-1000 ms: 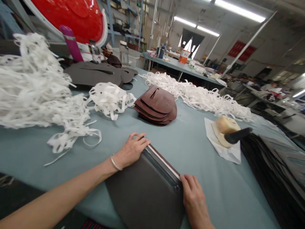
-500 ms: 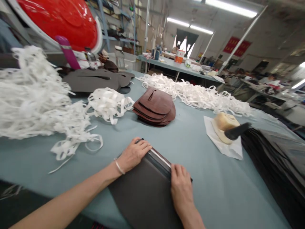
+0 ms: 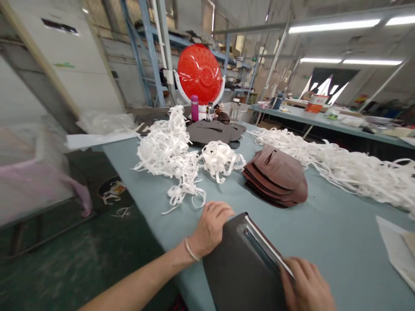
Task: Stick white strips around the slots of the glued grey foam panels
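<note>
A dark grey sheet-like panel [image 3: 240,268] lies at the table's near edge, with a white strip [image 3: 266,242] and a thin brown border along its far right edge. My left hand [image 3: 212,229], with a bracelet at the wrist, is closed on the panel's upper left edge. At the lower right end of the white strip, my right hand [image 3: 308,285] grips the panel's edge, its thumb on the near side. A stack of brown leather-like pieces [image 3: 277,175], the top one slotted, sits just beyond the panel. The panel's lower part runs out of view.
Heaps of white tape [image 3: 165,147] lie to the left, with a smaller bundle [image 3: 220,157] beside them and a long pile [image 3: 350,164] at right. Behind are dark grey cut pieces [image 3: 210,131] and a purple bottle [image 3: 194,108]. White paper [image 3: 395,246] lies at far right.
The view has swung left. My left hand has shifted from the strip's upper end to the panel's left edge. My right hand moved inward along the strip, then back to its lower end.
</note>
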{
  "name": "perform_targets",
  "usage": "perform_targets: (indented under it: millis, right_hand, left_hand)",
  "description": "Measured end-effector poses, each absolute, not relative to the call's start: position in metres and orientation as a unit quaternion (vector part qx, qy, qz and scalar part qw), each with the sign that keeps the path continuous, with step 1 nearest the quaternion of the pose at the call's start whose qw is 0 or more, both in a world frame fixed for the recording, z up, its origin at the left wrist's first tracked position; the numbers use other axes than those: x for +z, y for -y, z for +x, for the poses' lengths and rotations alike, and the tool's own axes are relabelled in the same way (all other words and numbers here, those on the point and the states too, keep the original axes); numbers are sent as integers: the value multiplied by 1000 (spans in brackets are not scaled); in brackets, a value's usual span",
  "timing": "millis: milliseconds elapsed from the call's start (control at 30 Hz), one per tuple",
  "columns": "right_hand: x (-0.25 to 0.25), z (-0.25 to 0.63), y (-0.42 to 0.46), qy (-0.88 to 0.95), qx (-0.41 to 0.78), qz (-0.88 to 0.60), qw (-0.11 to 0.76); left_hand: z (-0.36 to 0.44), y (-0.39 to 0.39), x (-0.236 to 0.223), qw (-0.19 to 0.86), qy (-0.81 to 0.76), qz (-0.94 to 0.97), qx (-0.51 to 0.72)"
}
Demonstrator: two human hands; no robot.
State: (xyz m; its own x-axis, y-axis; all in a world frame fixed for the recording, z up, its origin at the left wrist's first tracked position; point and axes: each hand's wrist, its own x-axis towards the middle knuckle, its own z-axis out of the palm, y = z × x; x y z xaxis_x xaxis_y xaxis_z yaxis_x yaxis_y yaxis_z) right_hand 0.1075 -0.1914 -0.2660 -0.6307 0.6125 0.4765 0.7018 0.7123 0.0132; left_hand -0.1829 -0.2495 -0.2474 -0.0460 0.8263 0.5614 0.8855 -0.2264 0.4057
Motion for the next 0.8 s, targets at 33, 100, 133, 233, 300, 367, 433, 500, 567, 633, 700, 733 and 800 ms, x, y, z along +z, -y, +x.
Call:
perform_targets:
  millis: [33,100,133,233,300,367,433,500,567,633,700,733,800]
  right_hand:
    - [-259,73,195,905,-61,-354,226]
    - [-247,-2,204,922,10,-327,206]
    - [-244,-38,206,929,34,-316,190]
    - [-241,-123,207,938,99,-287,168]
    - [-243,-151,204,934,118,-290,172]
    - [-245,-152,204,931,128,-293,175]
    - [-244,-127,209,926,166,-286,183]
    - [-237,-83,217,904,256,-272,206]
    - [-227,-29,224,862,366,-267,227]
    - [-218,22,229,823,415,-294,254]
    - [-211,61,233,786,430,-340,285]
    - [-210,73,236,769,435,-361,296]
    - [-207,82,242,745,441,-394,309]
  left_hand:
    - [-195,255,-245,57,641,-661,-384]
    - [-221,263,-242,96,682,-610,-392]
    - [-233,264,-242,114,699,-589,-388]
    - [-261,264,-246,152,725,-574,-350]
    - [-275,261,-253,162,729,-592,-302]
    - [-287,259,-261,162,738,-603,-254]
    - [-299,256,-269,159,753,-594,-234]
    - [-311,254,-275,148,767,-578,-237]
    - [-318,252,-276,132,773,-569,-247]
    - [-316,250,-271,119,778,-559,-261]
    - [-299,249,-258,118,777,-539,-301]
    - [-285,250,-249,118,771,-531,-332]
    - [-247,253,-226,83,728,-552,-398]
